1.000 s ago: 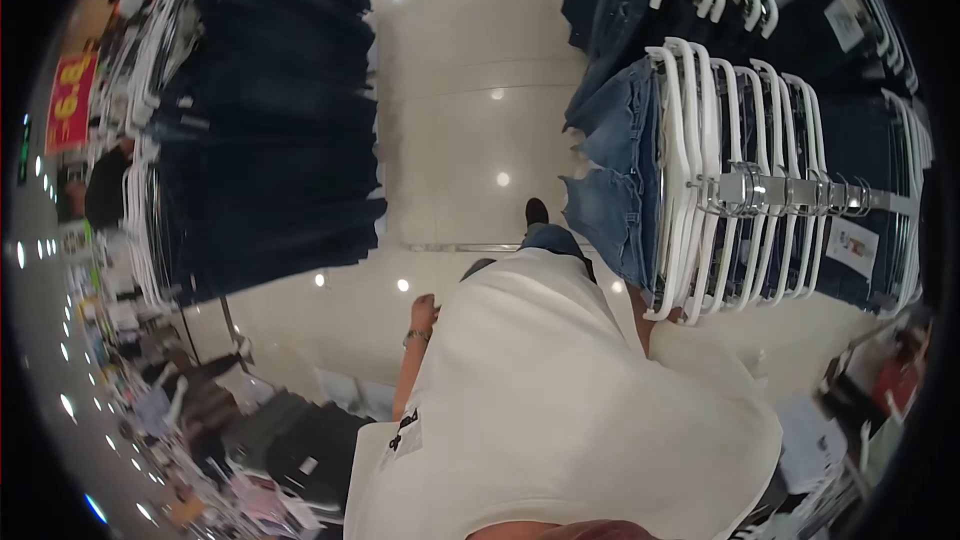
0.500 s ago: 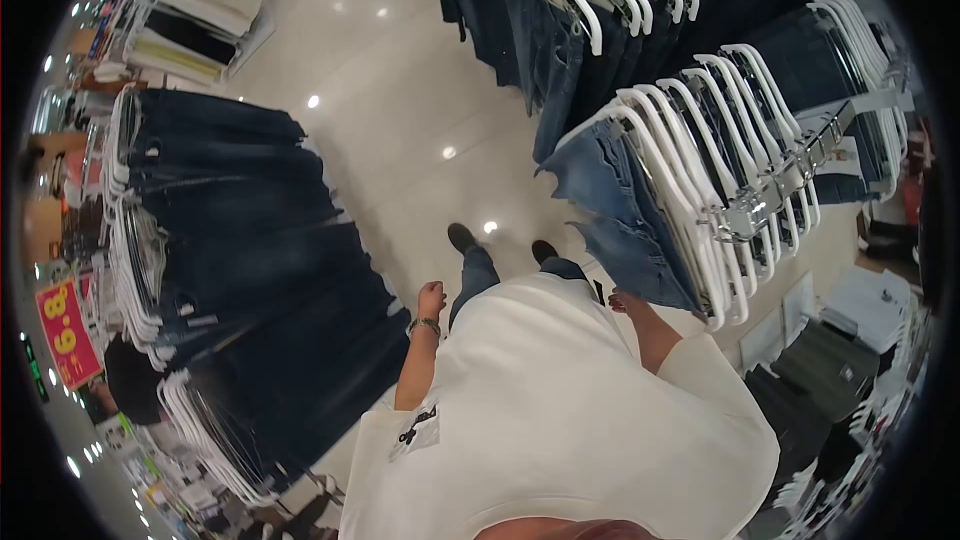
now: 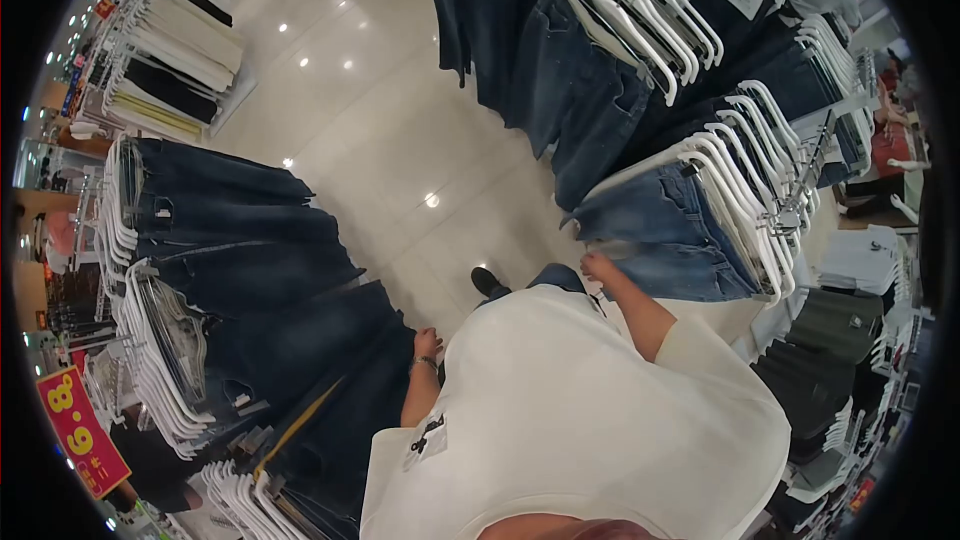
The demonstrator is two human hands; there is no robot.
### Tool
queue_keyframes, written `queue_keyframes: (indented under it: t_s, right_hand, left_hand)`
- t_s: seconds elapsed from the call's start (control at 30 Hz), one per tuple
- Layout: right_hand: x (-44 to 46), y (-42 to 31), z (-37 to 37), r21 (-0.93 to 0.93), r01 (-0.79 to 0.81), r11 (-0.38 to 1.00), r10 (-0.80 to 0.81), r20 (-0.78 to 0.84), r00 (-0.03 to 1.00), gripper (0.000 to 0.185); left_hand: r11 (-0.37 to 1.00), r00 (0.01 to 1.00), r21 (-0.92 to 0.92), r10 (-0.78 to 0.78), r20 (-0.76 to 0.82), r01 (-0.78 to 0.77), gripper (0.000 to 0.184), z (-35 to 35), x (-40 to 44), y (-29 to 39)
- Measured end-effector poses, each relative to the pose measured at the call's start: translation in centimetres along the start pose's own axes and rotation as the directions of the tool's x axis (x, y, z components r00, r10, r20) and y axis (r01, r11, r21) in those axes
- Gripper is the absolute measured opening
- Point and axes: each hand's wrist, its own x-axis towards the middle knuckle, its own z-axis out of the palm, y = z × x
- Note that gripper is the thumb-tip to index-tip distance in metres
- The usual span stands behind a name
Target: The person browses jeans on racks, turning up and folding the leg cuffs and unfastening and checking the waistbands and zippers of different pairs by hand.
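My left hand [image 3: 427, 343], with a watch [image 3: 425, 362] at the wrist, hangs low at my side with its fingers curled in. It is beside the hems of dark blue jeans [image 3: 330, 340] on the left rack; I cannot tell whether it touches them. On the other side, my right hand [image 3: 597, 267] is loosely closed in front of my hip. Nearest to it are lighter blue jeans [image 3: 670, 265] on white hangers [image 3: 735, 180]. No held item shows in either hand.
A tiled floor aisle [image 3: 385, 150] runs forward between the racks. More jeans [image 3: 570, 70] hang ahead on the right. A red price sign [image 3: 83, 430] stands at the left, and dark folded-looking garments [image 3: 825, 340] hang behind on the right. Pale trousers [image 3: 185, 35] hang far left.
The view has shifted forward along the aisle and turned slightly. My right hand has swung forward, and my left hand has dropped back closer to the left rack's jeans.
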Motion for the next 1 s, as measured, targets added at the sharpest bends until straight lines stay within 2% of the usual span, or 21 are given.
queue_keyframes:
  t_s: [0.07, 0.13, 0.17, 0.23, 0.3, 0.33, 0.37, 0.43, 0.5, 0.53, 0.57, 0.63, 0.67, 0.73, 0.77, 0.83, 0.87, 0.9, 0.93, 1.0]
  right_hand:
    - [-0.2, -3.7, 1.0, -0.031, 0.068, 0.997, -0.069, -0.043, 0.997, 0.022]
    - [0.3, -6.2, 0.8, -0.037, 0.080, 0.996, -0.083, -0.106, 0.991, 0.021]
    - [0.7, -7.3, 0.4, -0.039, 0.085, 0.996, -0.090, -0.140, 0.986, 0.021]
    - [0.5, -10.0, -0.9, 0.168, 0.223, 0.960, -0.188, -0.201, 0.961, 0.023]
    - [1.0, -12.7, -3.0, 0.293, 0.284, 0.913, -0.179, -0.338, 0.924, 0.027]
    - [1.3, -14.2, -4.4, 0.272, 0.344, 0.899, -0.212, -0.417, 0.884, 0.030]
    - [1.7, -15.6, -5.8, 0.246, 0.401, 0.882, -0.243, -0.491, 0.836, 0.034]
    - [3.4, -18.2, -7.6, 0.033, 0.564, 0.825, -0.352, -0.751, 0.559, 0.044]
    - [3.8, -21.6, -8.4, 0.086, 0.729, 0.679, -0.394, -0.795, 0.461, 0.050]
    - [3.6, -23.2, -8.6, 0.105, 0.799, 0.592, -0.408, -0.816, 0.409, 0.053]
    - [3.4, -24.5, -9.0, 0.079, 0.787, 0.612, -0.443, -0.791, 0.423, 0.053]
    - [3.5, -26.8, -9.9, 0.027, 0.765, 0.643, -0.506, -0.736, 0.451, 0.054]
    - [4.4, -27.3, -9.9, 0.044, 0.722, 0.690, -0.459, -0.744, 0.484, 0.052]
    - [6.7, -27.7, -9.9, 0.081, 0.624, 0.777, -0.355, -0.763, 0.541, 0.049]
    - [8.2, -27.3, -9.9, 0.033, 0.609, 0.792, -0.349, -0.795, 0.497, 0.049]
    - [10.3, -26.8, -10.1, 0.082, 0.521, 0.850, -0.262, -0.792, 0.551, 0.051]
    - [11.3, -26.3, -10.3, 0.104, 0.473, 0.875, -0.218, -0.788, 0.576, 0.053]
    - [12.9, -25.1, -10.5, 0.069, 0.575, 0.815, -0.294, -0.806, 0.513, 0.055]
    - [14.4, -23.8, -10.9, 0.073, 0.512, 0.856, -0.237, -0.824, 0.514, 0.056]
    - [15.3, -23.6, -10.7, 0.085, 0.377, 0.922, -0.128, -0.854, 0.504, 0.061]
  left_hand:
    - [0.971, 0.991, 0.198, 0.129, 0.039, -0.134, 0.033, -1.6, 0.4, -0.3]
    - [0.943, 0.981, 0.272, 0.184, 0.062, -0.194, 0.032, -2.7, 1.7, -0.9]
    - [0.950, 0.982, 0.251, 0.178, 0.059, -0.187, 0.032, -2.7, 2.8, -1.0]
    - [0.963, 0.986, 0.213, 0.158, 0.054, -0.166, 0.032, -2.5, 6.5, -2.1]
    - [0.974, 0.990, 0.181, 0.132, 0.045, -0.138, 0.031, -2.3, 9.1, -2.5]
    - [0.978, 0.992, 0.168, 0.119, 0.038, -0.124, 0.032, -2.6, 10.1, -2.4]
    - [0.950, 0.985, 0.262, 0.165, 0.044, -0.171, 0.033, -2.7, 10.6, -1.5]
    - [0.860, 0.964, 0.439, 0.256, 0.068, -0.259, 0.036, -2.4, 11.3, 1.9]
    - [0.736, 0.920, 0.552, 0.324, 0.222, -0.393, 0.038, -3.1, 9.8, 7.3]
    - [0.760, 0.924, 0.525, 0.317, 0.215, -0.383, 0.038, -3.2, 10.3, 8.4]
    - [0.783, 0.927, 0.497, 0.310, 0.209, -0.374, 0.039, -3.2, 10.5, 9.7]
    - [0.946, 0.978, 0.250, 0.202, 0.048, -0.208, 0.037, -2.4, 14.6, 10.4]
    - [0.878, 0.971, 0.414, 0.216, 0.103, -0.239, 0.037, -2.6, 15.9, 11.7]
    - [0.655, 0.955, 0.695, 0.203, 0.218, -0.298, 0.036, -3.0, 18.7, 14.5]
    - [0.653, 0.924, 0.655, 0.307, 0.229, -0.379, 0.035, -3.1, 20.1, 15.4]
    - [0.622, 0.836, 0.576, 0.495, 0.236, -0.531, 0.034, -3.1, 19.9, 17.5]
    - [0.423, 0.770, 0.683, 0.543, 0.336, -0.596, 0.034, -3.0, 19.9, 19.7]
    - [0.406, 0.768, 0.690, 0.535, 0.353, -0.600, 0.033, -3.1, 20.5, 21.1]
    - [0.416, 0.785, 0.699, 0.512, 0.349, -0.582, 0.034, -3.2, 21.2, 22.5]
    - [0.532, 0.849, 0.677, 0.440, 0.292, -0.509, 0.035, -1.9, 17.8, 28.4]
